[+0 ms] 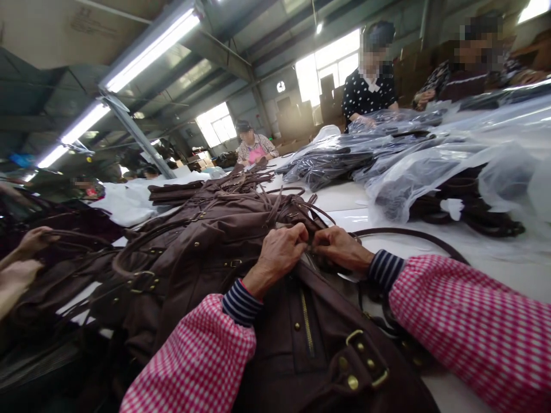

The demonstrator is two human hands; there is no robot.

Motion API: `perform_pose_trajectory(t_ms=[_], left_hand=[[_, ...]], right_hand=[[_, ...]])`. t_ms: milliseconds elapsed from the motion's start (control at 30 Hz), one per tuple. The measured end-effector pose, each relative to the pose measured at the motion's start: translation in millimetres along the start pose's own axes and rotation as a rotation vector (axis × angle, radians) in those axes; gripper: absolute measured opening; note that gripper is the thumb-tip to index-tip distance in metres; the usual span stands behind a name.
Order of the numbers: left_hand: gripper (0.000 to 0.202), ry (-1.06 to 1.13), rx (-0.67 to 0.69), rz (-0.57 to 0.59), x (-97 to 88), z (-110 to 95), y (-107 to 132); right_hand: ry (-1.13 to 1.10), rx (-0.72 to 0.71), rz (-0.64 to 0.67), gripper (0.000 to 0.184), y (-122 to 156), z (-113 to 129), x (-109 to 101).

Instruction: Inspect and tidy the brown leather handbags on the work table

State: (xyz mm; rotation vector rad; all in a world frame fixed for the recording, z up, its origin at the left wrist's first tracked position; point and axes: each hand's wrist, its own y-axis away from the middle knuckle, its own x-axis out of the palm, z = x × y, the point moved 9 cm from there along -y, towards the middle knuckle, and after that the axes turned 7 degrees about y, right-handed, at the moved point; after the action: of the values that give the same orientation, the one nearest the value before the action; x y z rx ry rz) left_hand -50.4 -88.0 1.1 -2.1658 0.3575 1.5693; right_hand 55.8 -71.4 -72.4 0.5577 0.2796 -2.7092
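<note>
A dark brown handbag (267,361) with a brass zip and buckles lies on the table right below me. My left hand (279,249) is closed at the bag's top edge, fingertips pinched together. Close beside it, my right hand (342,248) is also closed in a pinch at the same edge. What the fingertips hold is too small and partly hidden to make out. A curved brown handle (413,232) arches behind my right wrist. More brown handbags (206,229) are heaped beyond my left hand.
Plastic-wrapped brown bags (465,201) lie at the right on the white table (348,195). Another person's hands (26,258) hold a handle at the left edge. Several people stand around the table, one in a polka-dot top (370,94).
</note>
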Motion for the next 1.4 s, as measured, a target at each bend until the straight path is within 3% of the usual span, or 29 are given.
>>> perform_pose_trajectory(t_ms=[167, 300, 400, 467, 600, 767, 900, 1200, 1400], left_hand=[[0.025, -0.1, 0.084, 0.137, 5.8, -5, -5], [0.023, -0.183, 0.13, 0.226, 10.5, -7, -15], [0.019, -0.15, 0.112, 0.251, 9.5, -6, -21], [0.017, -0.105, 0.085, 0.236, 7.8, -4, -23], [0.016, -0.019, 0.058, 0.165, 7.2, 0, -17], [0.019, 0.196, -0.032, 0.046, 10.0, 7, -17], [0.015, 0.361, -0.08, -0.022, 14.8, 14, -19], [0.016, 0.557, -0.08, -0.058, 23.9, 29, -9], [0.017, 0.615, -0.059, -0.06, 26.1, 30, -10]], right_hand=[[0.061, -0.088, -0.074, 0.007, 5, 8, -5], [0.229, -0.265, -0.152, 0.009, 9, 24, -9], [0.269, -0.301, -0.166, 0.011, 9, 26, -8], [0.216, -0.254, -0.141, 0.01, 7, 21, -7], [-0.074, -0.008, 0.004, 0.005, 1, 1, -1], [-0.338, 0.154, 0.131, 0.021, 0, -7, -8], [-0.422, 0.182, 0.173, 0.025, 1, -8, -13], [-0.523, 0.205, 0.194, 0.026, 13, -3, -22], [-0.383, 0.176, 0.166, 0.026, 24, 1, -45]])
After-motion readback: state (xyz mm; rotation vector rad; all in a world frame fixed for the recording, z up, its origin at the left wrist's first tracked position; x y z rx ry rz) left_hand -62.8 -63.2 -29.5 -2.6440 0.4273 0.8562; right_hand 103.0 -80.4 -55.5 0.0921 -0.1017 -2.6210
